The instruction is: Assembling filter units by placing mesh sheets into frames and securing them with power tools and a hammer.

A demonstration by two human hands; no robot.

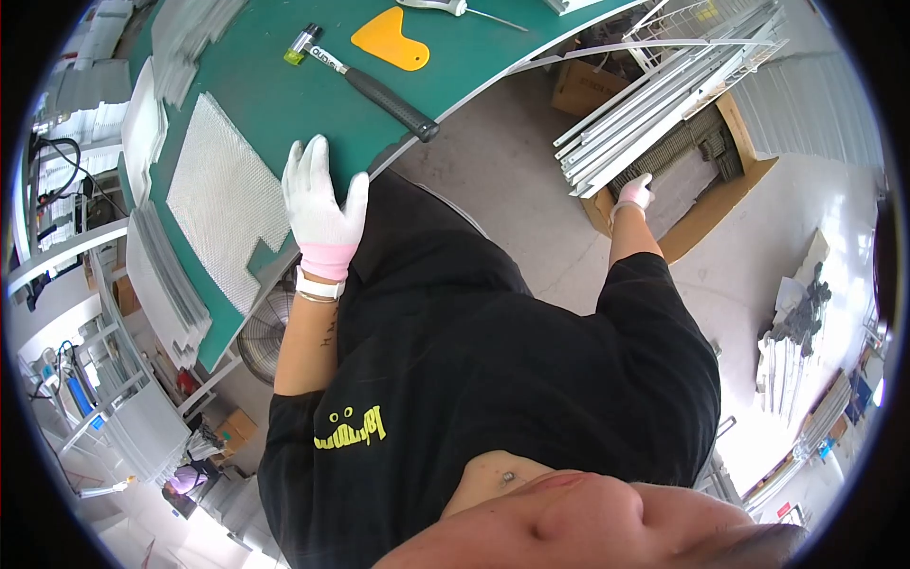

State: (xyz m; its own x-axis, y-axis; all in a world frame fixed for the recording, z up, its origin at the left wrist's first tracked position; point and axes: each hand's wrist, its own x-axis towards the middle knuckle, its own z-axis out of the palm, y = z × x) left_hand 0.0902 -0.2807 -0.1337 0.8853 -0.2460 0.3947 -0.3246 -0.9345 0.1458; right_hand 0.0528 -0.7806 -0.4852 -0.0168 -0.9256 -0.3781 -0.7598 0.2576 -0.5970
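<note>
My left hand [327, 204], in a white glove with a pink cuff, rests with fingers stretched out at the edge of the green table [284, 104]. Nothing is in it. Beside it lies a white textured sheet [223, 171] with a notched corner. Out to the right, my gloved right hand [635, 192] is over the near side of an open cardboard box [754, 174]. Its fingers are curled; whether they grip anything is too small to make out. Stacked dark grey pieces [716, 142] lie in the box, and long white metal strips [626, 133] lie across its far left side.
A mallet [384, 100] with a black handle, a yellow scraper [391, 40] and a screwdriver [455, 8] lie on the table. Stacks of white sheets [166, 284] line its left side. A floor fan [265, 332] stands below the edge. More strips [791, 332] stand at the right.
</note>
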